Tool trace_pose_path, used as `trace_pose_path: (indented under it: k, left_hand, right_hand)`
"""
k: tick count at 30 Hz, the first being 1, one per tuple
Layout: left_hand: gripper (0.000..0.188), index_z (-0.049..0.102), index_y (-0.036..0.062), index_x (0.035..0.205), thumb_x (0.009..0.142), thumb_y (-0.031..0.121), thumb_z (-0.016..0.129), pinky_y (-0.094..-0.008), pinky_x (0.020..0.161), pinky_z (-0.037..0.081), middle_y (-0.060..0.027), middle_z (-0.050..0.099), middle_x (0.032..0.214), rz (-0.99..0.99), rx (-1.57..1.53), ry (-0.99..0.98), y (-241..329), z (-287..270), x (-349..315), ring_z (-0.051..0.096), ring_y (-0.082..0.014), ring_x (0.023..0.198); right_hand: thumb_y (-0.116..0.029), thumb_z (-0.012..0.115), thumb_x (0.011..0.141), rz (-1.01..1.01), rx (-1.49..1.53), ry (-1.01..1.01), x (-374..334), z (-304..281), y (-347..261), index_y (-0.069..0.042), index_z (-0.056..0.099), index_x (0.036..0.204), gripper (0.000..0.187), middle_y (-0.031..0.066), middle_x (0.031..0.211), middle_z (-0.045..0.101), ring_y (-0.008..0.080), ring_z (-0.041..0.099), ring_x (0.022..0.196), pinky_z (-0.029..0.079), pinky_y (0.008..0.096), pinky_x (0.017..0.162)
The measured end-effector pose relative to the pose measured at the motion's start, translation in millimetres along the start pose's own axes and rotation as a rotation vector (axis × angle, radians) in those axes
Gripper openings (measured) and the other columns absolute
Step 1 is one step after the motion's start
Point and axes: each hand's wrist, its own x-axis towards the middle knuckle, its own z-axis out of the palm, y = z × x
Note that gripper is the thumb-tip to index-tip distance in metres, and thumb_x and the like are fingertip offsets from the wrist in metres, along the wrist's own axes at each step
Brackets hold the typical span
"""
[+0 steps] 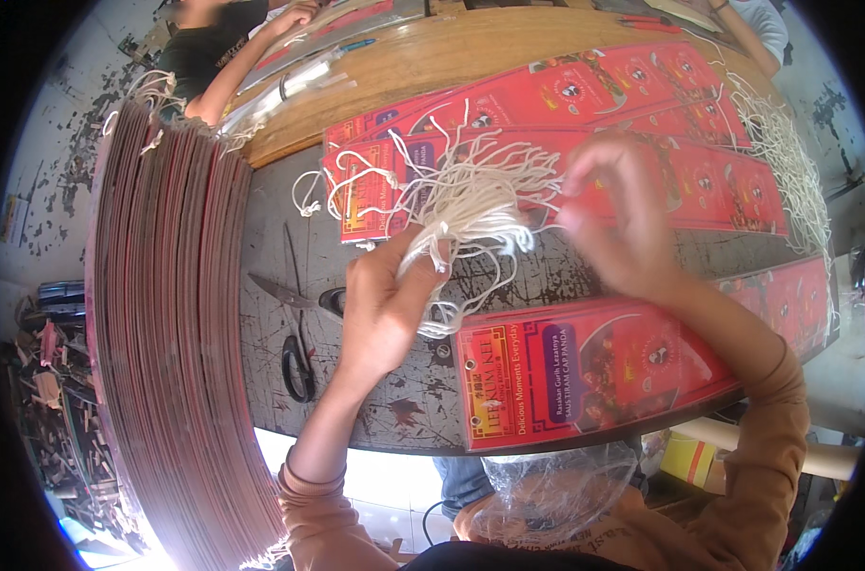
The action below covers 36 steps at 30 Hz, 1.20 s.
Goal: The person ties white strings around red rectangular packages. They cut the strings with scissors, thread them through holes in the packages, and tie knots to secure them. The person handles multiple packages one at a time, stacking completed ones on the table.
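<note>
My left hand (pixel 385 295) is closed around a thick bundle of white cords (pixel 471 195), whose loose ends fan out up and to the right. Some cords loop down below the fist. Close to the fanned ends on the right is my right hand (pixel 618 214), raised with fingers bent and blurred by motion; whether a cord is between them I cannot make out. Under the hands lie long red printed cards (pixel 737 186), with knotted white cords at their left ends. Nearer me, another red card stack (pixel 594 371) lies along the table's front edge.
Black-handled scissors (pixel 297 366) lie on the scratched grey table (pixel 394 409), another dark handle beside them. A tall stack of boards (pixel 166 333) stands left. More cords (pixel 789 171) hang at the right edge. Two people's arms (pixel 233 76) show at the far side.
</note>
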Motion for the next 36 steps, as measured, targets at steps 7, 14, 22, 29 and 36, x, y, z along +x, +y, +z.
trace_pose_path:
  k: [7, 14, 22, 29, 36]
  left_hand:
    - [0.020, 0.059, 0.0000, 0.090, 0.087, 0.020, 0.058, -0.0352, 0.045, 0.045, -0.0149, 0.054, 0.052, 0.458, 0.290, -0.108, -6, 21, -3, 0.058, -0.0278, 0.046]
    - [0.027, 0.059, 0.0003, 0.091, 0.088, 0.027, 0.059, -0.0346, 0.043, 0.040, -0.0157, 0.050, 0.052, 0.279, 0.204, -0.235, -2, 18, -2, 0.054, -0.0279, 0.044]
    - [0.037, 0.058, 0.0009, 0.082, 0.095, 0.034, 0.047, -0.0271, 0.047, 0.035, -0.0024, 0.047, 0.055, 0.070, -0.001, -0.117, 0, 12, -2, 0.043, -0.0085, 0.049]
    - [0.041, 0.048, 0.0084, 0.069, 0.097, 0.039, 0.041, -0.0214, 0.044, 0.018, 0.0074, 0.034, 0.054, -0.007, -0.384, 0.056, 0, 4, 0, 0.026, -0.0021, 0.048]
    - [0.046, 0.040, 0.0122, 0.066, 0.096, 0.047, 0.036, -0.0253, 0.042, 0.017, 0.0061, 0.027, 0.049, 0.028, -0.662, 0.146, 5, -6, 4, 0.023, -0.0057, 0.043]
  right_hand:
    - [-0.010, 0.069, 0.070, -0.468, -0.295, -0.296, -4, 15, -16, -0.002, 0.056, 0.103, 0.037, 0.0070, 0.088, 0.055, 0.0230, 0.053, 0.085, 0.046, 0.0341, 0.074]
    - [-0.001, 0.064, 0.074, -0.320, -0.147, -0.222, -3, 9, -8, -0.002, 0.058, 0.091, 0.018, 0.0079, 0.084, 0.055, 0.0214, 0.053, 0.083, 0.046, 0.0336, 0.070]
    - [-0.001, 0.051, 0.089, 0.075, -0.176, 0.021, 0, 4, -3, -0.001, 0.053, 0.097, 0.009, 0.0090, 0.086, 0.057, 0.0153, 0.057, 0.076, 0.046, 0.0257, 0.065]
    - [-0.008, 0.048, 0.093, 0.329, -0.086, 0.205, 2, 2, 8, -0.002, 0.052, 0.098, 0.009, 0.0022, 0.081, 0.056, 0.0054, 0.049, 0.069, 0.040, 0.0210, 0.062]
    - [-0.009, 0.049, 0.093, 0.332, -0.039, 0.281, 3, -1, 15, -0.003, 0.054, 0.098, 0.010, 0.0015, 0.082, 0.056, 0.0039, 0.047, 0.069, 0.040, 0.0199, 0.062]
